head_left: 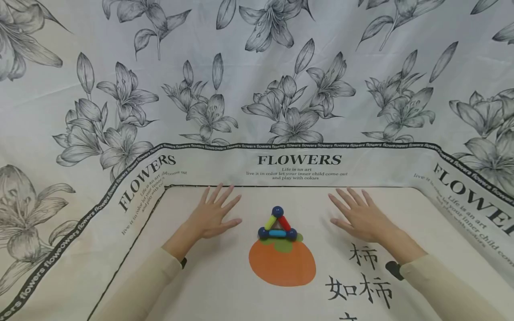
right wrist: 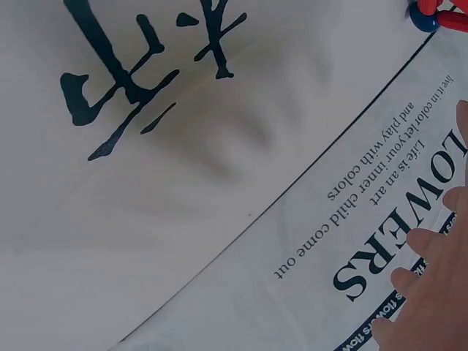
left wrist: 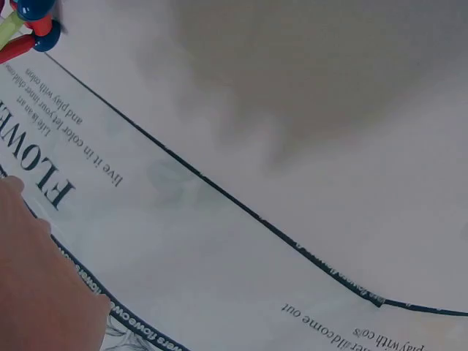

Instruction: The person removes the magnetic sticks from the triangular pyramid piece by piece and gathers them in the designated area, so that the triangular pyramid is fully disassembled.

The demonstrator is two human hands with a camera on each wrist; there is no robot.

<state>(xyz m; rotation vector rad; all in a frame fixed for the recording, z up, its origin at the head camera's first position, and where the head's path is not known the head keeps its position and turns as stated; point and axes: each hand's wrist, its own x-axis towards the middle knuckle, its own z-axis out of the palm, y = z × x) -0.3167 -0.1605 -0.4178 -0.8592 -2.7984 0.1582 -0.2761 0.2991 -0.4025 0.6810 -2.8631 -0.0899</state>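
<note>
Your L hand (head_left: 213,217) & R hand (head_left: 357,215) spread, empty, flanking rod-and-ball frame (head_left: 277,233). Build step prob. done/paused; next move likely calls for inward reach, light pinch.

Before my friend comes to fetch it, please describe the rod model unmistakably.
On the pale surface, find the orange fruit print. The rod model sits by the print's leaves, between the left hand and the right hand. Unlike that print and the black characters, it is raised: blue balls joining coloured rods.
</note>
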